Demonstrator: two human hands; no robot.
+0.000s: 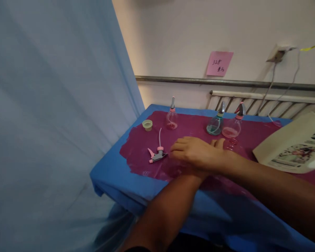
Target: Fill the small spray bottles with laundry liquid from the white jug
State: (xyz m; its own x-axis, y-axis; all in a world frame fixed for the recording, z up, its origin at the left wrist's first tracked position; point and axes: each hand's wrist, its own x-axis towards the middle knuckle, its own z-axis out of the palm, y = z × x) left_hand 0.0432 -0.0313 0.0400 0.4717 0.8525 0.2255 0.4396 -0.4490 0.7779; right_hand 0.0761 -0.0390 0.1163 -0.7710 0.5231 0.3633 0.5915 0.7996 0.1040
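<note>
My forearms cross, the right one over the left. My right hand (187, 150) is palm down over the magenta sheet, fingers loosely bent and pointing left, with nothing seen in it. Just left of its fingertips lies a grey and pink trigger spray head (159, 155) with its thin tube pointing to the back. Most of my left hand (218, 143) is hidden under the right forearm. Its visible fingers are at the neck of an uncapped clear bottle (233, 142), which looks pink against the sheet; the lower part of that bottle is partly hidden.
A small pale cup (147, 125) and a spray bottle with pink liquid (172, 120) stand at the back left. Two spray bottles, one teal (214, 125) and one pink (231, 127), stand behind my hands. A large white jug (295, 143) is at right. A blue curtain (55, 105) hangs left.
</note>
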